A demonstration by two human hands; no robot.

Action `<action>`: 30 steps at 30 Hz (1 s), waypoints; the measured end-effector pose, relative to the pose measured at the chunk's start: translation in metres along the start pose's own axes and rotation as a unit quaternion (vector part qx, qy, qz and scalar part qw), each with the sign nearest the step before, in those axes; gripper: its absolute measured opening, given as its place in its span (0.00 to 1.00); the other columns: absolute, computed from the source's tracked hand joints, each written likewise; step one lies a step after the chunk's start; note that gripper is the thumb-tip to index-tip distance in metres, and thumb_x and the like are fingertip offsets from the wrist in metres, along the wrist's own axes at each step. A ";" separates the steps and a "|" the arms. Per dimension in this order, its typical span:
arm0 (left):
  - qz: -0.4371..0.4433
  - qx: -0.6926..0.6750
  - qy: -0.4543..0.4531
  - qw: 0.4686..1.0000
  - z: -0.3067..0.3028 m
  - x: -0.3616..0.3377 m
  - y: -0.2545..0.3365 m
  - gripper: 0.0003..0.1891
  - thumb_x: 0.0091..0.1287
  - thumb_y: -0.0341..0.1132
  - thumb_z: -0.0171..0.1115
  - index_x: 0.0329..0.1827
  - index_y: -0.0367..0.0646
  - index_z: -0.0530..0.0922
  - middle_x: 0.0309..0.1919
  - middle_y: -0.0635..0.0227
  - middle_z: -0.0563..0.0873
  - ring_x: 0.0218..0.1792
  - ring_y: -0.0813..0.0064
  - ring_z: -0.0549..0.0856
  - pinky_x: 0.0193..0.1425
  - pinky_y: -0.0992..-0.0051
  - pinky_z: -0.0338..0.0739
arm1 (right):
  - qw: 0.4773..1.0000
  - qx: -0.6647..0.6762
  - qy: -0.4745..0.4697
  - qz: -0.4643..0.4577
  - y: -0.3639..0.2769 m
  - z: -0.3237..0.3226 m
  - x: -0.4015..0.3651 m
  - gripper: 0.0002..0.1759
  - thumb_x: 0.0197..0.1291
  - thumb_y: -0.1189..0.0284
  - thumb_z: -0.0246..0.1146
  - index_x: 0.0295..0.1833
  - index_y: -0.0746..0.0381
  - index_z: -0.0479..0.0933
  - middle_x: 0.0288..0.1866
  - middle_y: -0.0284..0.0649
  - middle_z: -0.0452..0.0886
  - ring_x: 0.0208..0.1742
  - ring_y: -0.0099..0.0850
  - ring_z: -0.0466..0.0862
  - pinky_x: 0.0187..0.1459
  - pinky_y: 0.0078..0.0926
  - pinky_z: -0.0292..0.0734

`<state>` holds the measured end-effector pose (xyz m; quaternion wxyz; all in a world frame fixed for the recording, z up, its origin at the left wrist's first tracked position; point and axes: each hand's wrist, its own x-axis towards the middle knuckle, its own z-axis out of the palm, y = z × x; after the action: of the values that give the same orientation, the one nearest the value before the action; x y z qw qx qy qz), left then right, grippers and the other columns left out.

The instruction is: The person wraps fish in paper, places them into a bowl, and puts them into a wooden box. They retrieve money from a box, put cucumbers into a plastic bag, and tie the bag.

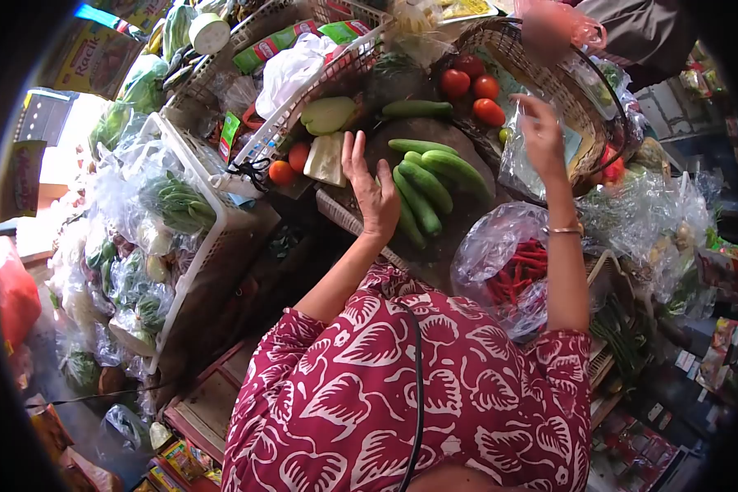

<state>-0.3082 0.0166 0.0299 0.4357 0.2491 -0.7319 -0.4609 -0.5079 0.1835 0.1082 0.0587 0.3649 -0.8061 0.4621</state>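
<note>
My left hand (pixel 371 193) has its fingers stretched out, beside a pale cut vegetable piece (pixel 325 159) and left of a pile of green cucumbers (pixel 422 187) on a dark round surface. A pale green chayote (pixel 329 116) lies beyond it, and one more cucumber (pixel 416 108) lies apart. My right hand (pixel 543 138) is raised at the basket's near side, fingers bent but apart. Just under and left of it hangs a clear plastic bag (pixel 517 168). Red tomatoes (pixel 489 112) lie left of this hand. Below, red chillies (pixel 518 271) fill an open plastic bag.
A woven basket (pixel 592 152) stands at the right. White plastic crates (pixel 190 283) with bagged greens are on the left. Two orange-red tomatoes (pixel 281 172) lie by the crate. A person in dark clothing (pixel 635 37) is at the upper right, near a pink bag (pixel 578 29).
</note>
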 end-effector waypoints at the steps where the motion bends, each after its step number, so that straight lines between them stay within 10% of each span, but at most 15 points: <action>1: 0.003 0.001 0.000 1.000 -0.001 -0.001 0.002 0.29 0.60 0.22 0.51 0.67 0.41 0.61 0.67 0.51 0.59 0.69 0.56 0.58 0.71 0.63 0.50 | 0.999 0.018 -0.049 0.000 -0.001 0.018 0.008 0.14 0.55 0.77 0.56 0.48 0.66 0.77 0.45 0.46 0.80 0.47 0.41 0.80 0.51 0.31 0.73; 10: -0.106 -0.052 -0.114 0.986 -0.036 -0.035 0.026 0.29 0.63 0.26 0.54 0.68 0.43 0.59 0.69 0.56 0.53 0.68 0.59 0.59 0.67 0.62 0.59 | 0.936 -0.242 -0.237 -0.097 0.010 0.125 0.037 0.20 0.52 0.59 0.63 0.46 0.61 0.78 0.47 0.46 0.74 0.53 0.44 0.71 0.54 0.39 0.69; 13: -0.156 -0.043 -0.163 0.973 -0.051 -0.049 0.035 0.34 0.61 0.27 0.58 0.71 0.47 0.54 0.69 0.55 0.49 0.67 0.58 0.59 0.63 0.59 0.66 | 0.971 -0.028 -0.237 -0.013 0.019 0.101 0.027 0.19 0.56 0.62 0.60 0.48 0.64 0.75 0.48 0.48 0.73 0.49 0.40 0.75 0.52 0.32 0.69; 17: -0.185 -0.122 -0.225 0.949 -0.044 -0.051 0.043 0.42 0.57 0.31 0.65 0.72 0.44 0.49 0.69 0.49 0.46 0.70 0.53 0.53 0.66 0.59 0.62 | 0.894 0.230 -0.335 0.187 0.009 0.043 -0.019 0.23 0.64 0.66 0.55 0.62 0.64 0.63 0.54 0.38 0.72 0.57 0.26 0.70 0.59 0.23 0.63; 20: -0.093 -0.024 -0.227 0.969 -0.026 -0.043 0.027 0.42 0.53 0.32 0.68 0.70 0.41 0.54 0.69 0.41 0.48 0.69 0.47 0.52 0.71 0.59 0.48 | 0.914 0.188 -0.297 0.200 -0.026 0.031 -0.060 0.37 0.60 0.61 0.61 0.68 0.66 0.53 0.64 0.45 0.66 0.65 0.32 0.65 0.65 0.28 0.58; 23: -0.023 0.033 -0.233 0.972 -0.015 -0.013 0.019 0.39 0.55 0.36 0.69 0.69 0.46 0.59 0.68 0.47 0.54 0.69 0.50 0.55 0.69 0.61 0.56 | 0.947 0.158 -0.174 0.218 -0.044 0.043 -0.104 0.45 0.54 0.63 0.66 0.69 0.66 0.49 0.63 0.50 0.65 0.64 0.36 0.66 0.65 0.31 0.59; 27: 0.000 0.080 -0.305 0.949 -0.017 0.004 0.006 0.34 0.53 0.32 0.69 0.66 0.50 0.66 0.68 0.51 0.58 0.66 0.50 0.60 0.68 0.60 0.58 | 0.898 0.271 -0.012 0.347 -0.064 0.043 -0.141 0.38 0.59 0.68 0.60 0.69 0.68 0.49 0.62 0.54 0.65 0.60 0.38 0.70 0.60 0.32 0.65; 30: 0.004 0.063 -0.306 0.950 -0.025 0.002 0.005 0.30 0.54 0.32 0.67 0.63 0.51 0.70 0.68 0.52 0.60 0.66 0.51 0.61 0.68 0.61 0.58 | 0.973 0.038 -0.027 0.225 -0.048 0.026 -0.157 0.32 0.62 0.67 0.56 0.68 0.66 0.53 0.59 0.56 0.69 0.54 0.44 0.76 0.56 0.35 0.70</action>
<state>-0.2873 0.0054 0.0401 0.1757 0.1201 -0.8587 -0.4662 -0.3569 0.2321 0.0599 -0.0828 0.1884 -0.8510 0.4832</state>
